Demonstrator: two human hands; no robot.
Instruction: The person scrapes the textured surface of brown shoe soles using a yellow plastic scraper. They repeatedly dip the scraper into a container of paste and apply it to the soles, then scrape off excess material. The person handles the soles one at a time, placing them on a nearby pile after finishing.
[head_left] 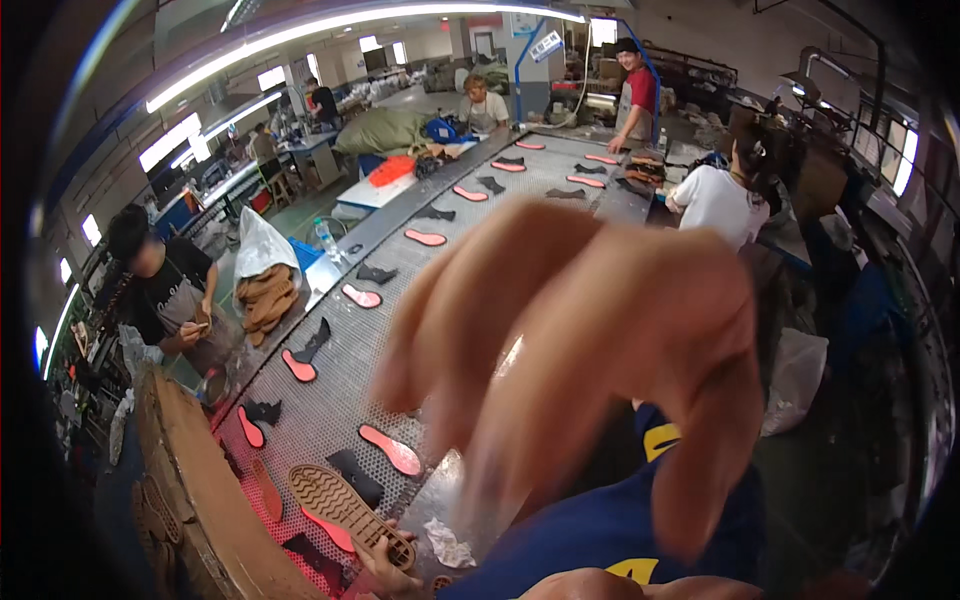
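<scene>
One tan shoe sole [350, 515], tread up, is pinched at its near end by the left hand [385, 570], low beside the perforated conveyor belt [330, 400]. Rubbery, light and flexible it is judged; a firmer hold is offered at mid-length. Its long axis runs away to the upper left of that hand. The right hand [590, 370] is raised before the camera, fingers spread, empty.

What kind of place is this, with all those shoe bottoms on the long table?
Most likely a shoe factory. A long perforated conveyor belt carries rows of pink insoles and dark shoe pieces, people stand working along both sides, and the person's left hand holds a tan rubber sole.
</scene>
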